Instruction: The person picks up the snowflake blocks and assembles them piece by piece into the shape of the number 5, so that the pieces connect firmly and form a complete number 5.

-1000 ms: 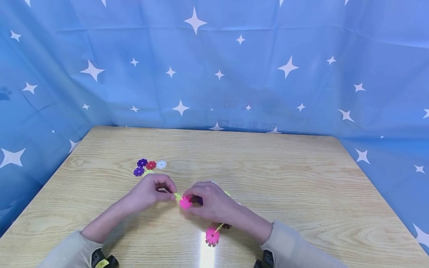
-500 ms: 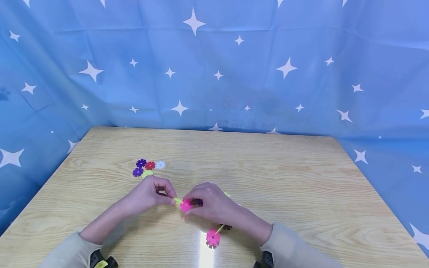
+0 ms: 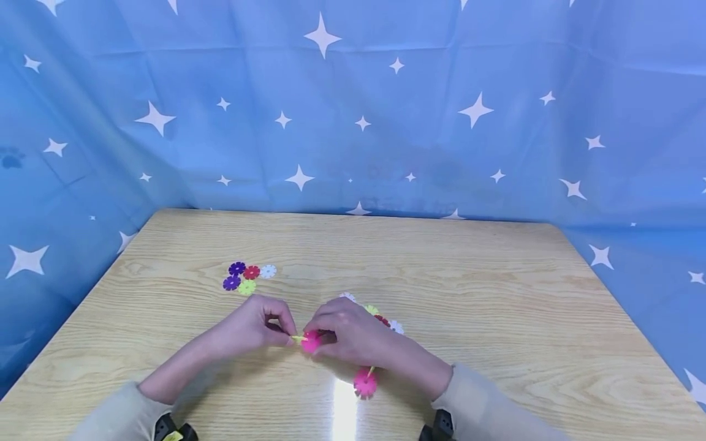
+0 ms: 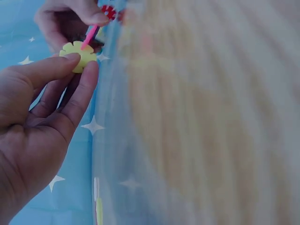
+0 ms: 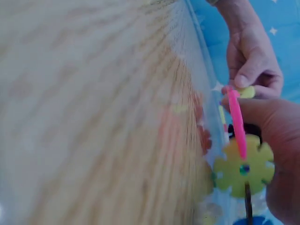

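My left hand (image 3: 261, 324) pinches a yellow snowflake disc (image 4: 79, 56), a notched flat plastic piece, between thumb and fingers. The disc meets a pink snowflake disc (image 3: 311, 342), and the two cross at an angle in the left wrist view. My right hand (image 3: 353, 331) grips the pink disc from the other side. Joined discs trail around the right hand: a second pink disc (image 3: 365, 383) shows below it, and red (image 3: 382, 320) and white (image 3: 396, 326) discs show behind. In the right wrist view, a larger-looking yellow disc (image 5: 246, 166) holds that second pink disc in its slot.
Loose snowflake discs lie at the left of the wooden table (image 3: 469, 275): two purple (image 3: 231, 282), one red (image 3: 251, 272), one white (image 3: 268, 271) and one yellow (image 3: 247, 287). A blue star-patterned curtain (image 3: 353, 122) hangs behind the table.
Both hands have shifted slightly nearer and to the right. The pinched yellow disc has turned more edge-on, and the second pink disc has moved right, with more discs showing behind the right hand.
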A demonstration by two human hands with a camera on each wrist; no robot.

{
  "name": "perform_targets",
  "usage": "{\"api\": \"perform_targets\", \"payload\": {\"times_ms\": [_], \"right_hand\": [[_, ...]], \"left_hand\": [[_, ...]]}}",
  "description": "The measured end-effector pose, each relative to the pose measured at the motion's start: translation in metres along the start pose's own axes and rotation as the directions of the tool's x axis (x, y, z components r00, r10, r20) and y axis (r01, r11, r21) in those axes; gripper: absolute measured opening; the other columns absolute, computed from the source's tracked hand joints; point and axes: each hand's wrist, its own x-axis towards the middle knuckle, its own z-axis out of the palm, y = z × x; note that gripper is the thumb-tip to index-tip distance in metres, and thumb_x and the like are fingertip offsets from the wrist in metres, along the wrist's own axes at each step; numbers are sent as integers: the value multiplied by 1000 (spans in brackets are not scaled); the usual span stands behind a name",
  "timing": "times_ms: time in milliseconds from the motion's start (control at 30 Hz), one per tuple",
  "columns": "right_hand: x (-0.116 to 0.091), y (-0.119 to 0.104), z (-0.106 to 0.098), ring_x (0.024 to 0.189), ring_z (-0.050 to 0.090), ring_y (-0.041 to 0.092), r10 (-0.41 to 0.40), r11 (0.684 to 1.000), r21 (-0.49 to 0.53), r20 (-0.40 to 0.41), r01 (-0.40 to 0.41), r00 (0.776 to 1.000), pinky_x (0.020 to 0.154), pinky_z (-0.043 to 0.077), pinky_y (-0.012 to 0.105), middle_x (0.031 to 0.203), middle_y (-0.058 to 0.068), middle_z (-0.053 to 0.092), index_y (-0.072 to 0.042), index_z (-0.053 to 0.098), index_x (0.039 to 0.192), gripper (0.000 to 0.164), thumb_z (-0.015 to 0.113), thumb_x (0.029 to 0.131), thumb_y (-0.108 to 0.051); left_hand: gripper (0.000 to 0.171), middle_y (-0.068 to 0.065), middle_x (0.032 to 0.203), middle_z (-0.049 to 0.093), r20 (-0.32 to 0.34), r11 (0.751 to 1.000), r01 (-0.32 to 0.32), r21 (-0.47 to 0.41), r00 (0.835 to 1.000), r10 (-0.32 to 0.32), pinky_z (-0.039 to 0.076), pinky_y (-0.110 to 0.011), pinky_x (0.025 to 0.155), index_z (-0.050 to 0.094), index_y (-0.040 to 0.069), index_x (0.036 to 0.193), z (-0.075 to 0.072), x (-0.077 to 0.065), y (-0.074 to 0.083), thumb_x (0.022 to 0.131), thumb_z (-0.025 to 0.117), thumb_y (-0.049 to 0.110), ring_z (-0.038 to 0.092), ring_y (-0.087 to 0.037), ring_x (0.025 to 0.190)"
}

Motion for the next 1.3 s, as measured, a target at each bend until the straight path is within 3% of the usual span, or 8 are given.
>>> {"api": "perform_targets", "payload": {"times_ms": [233,433,633,833,1000,1133,1300], "right_hand": [[0,-1,-2,95,63,14,-69,988,-135,26,72,997,94,47,24,101,-3,73,-11,79,101,23,88,82,-21],[-2,-3,-1,97,62,12,-11,997,-81,22,12,1000,94,47,23,102,-5,72,-13,78,100,19,85,87,-24],[0,-8,1,92,64,10,79,996,36,-51,-78,996,89,49,21,95,-5,72,-13,77,96,14,86,85,-17],[4,-14,4,87,65,10,94,995,27,-65,-92,993,83,49,19,91,-5,73,-12,79,96,13,84,84,-9],[3,-12,5,88,65,10,78,997,0,-57,-78,995,86,50,24,90,-7,73,-13,78,94,12,82,85,-7],[2,-9,5,86,64,10,28,999,-33,-64,-30,998,86,49,25,89,-6,73,-13,77,92,13,82,83,-5],[3,-7,5,83,64,12,-42,997,-72,-66,37,997,85,49,26,88,-5,73,-11,75,90,16,80,81,1]], "left_hand": [[14,-2,82,71,-4,1000,6,1,1000,-6,58,-26,70,74,3,86,4,-1,-1,79,80,-7,66,-13,75],[13,-4,84,73,-4,1000,25,8,1000,-25,60,-29,74,75,2,88,1,-1,-1,81,79,-7,70,-17,79],[13,-6,84,73,-16,998,55,19,998,-55,59,-28,77,75,4,87,0,-1,0,81,79,-7,69,-18,80],[12,-6,84,73,8,998,62,18,998,-62,59,-28,75,75,3,88,-1,-1,-1,81,80,-6,70,-18,80],[13,-8,89,73,37,994,102,39,994,-104,59,-29,76,74,2,93,-14,-6,-2,82,81,-2,70,-19,84],[17,-7,91,72,-24,986,133,105,991,-131,58,-28,73,74,1,97,-34,-10,-5,82,82,1,68,-19,83],[17,-5,91,71,-194,964,191,185,969,-155,55,-25,68,75,0,100,-61,-16,-14,84,81,1,64,-19,82]]}}
